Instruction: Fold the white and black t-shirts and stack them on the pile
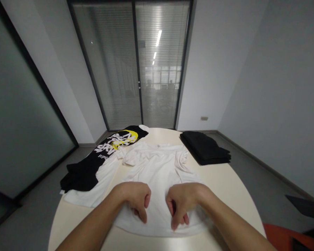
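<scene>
I am holding both hands over the lower part of a white short-sleeved fabric T-shirt [157, 174], which is lying spread out on a cream table with a rounded edge [240, 205], its collar facing away from me. My left hand [137, 198] and my right hand [181, 202] are curling their fingers inward and pointing their thumbs down, a little above the hem; I cannot tell whether either is pinching cloth. A black garment with white and yellow lettering [83, 172] is lying to the left, partly over more white fabric [90, 198]. A stack of folded black cloth [204, 148] is resting at the far right.
</scene>
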A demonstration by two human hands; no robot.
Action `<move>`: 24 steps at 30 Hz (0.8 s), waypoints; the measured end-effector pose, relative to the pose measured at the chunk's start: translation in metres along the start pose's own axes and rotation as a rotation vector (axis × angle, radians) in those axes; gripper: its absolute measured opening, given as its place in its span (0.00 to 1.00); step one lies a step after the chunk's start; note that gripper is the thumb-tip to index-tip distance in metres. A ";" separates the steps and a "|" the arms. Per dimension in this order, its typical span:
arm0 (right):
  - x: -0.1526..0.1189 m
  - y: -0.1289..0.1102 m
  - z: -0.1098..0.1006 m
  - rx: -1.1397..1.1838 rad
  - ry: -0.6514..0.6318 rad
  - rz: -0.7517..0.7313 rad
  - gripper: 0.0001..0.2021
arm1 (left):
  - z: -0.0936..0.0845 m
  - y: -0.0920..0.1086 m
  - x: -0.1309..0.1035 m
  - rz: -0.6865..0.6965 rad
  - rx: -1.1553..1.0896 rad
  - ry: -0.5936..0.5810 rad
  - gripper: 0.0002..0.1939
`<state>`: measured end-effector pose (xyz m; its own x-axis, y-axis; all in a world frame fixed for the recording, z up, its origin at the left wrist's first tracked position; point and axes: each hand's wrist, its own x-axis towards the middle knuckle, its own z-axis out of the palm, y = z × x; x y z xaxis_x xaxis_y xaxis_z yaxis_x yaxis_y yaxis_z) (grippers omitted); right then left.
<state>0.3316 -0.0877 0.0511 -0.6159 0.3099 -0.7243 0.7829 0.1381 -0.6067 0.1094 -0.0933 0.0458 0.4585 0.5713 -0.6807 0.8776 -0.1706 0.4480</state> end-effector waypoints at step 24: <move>0.015 0.106 -0.068 -0.039 1.542 -0.022 0.15 | -0.021 -0.095 0.070 -0.019 -0.006 1.177 0.28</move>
<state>0.4110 -0.0048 -0.0022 0.0393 0.9432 0.3299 0.7921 0.1718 -0.5857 0.0552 -0.0203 -0.0321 0.0307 0.9636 0.2656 0.8808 -0.1517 0.4486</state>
